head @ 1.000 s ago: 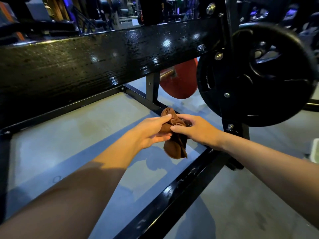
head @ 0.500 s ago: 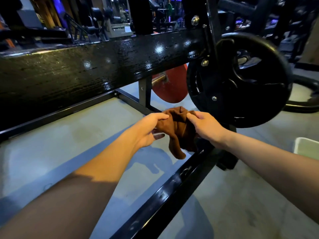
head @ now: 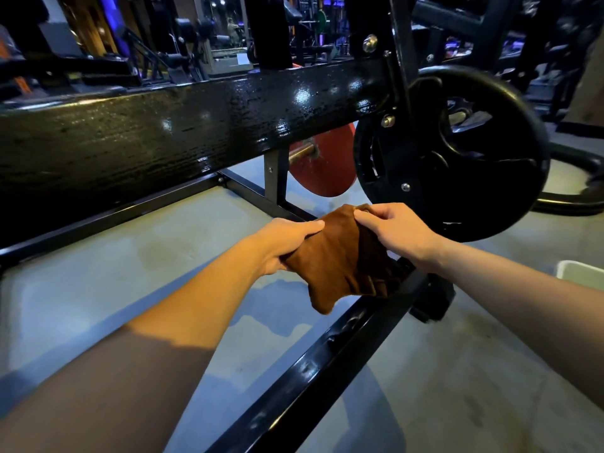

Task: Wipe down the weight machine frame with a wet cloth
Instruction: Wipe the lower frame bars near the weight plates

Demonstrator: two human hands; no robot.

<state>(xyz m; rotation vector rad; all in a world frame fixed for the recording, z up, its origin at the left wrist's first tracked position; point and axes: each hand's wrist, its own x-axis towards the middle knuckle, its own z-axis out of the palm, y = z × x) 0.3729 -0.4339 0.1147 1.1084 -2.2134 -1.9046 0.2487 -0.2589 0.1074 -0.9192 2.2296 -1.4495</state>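
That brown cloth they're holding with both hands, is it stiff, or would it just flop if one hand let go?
Probably floppy: the brown cloth sags in folds between the left hand and right hand, and a loose corner hangs below them. It looks light, since fingertip pinches hold it up. It may drape over the frame bar rather than slide.

Pale concrete floor (head: 137, 256) is showing damp patches; dim gym equipment (head: 183, 34) is standing behind under purple lighting.
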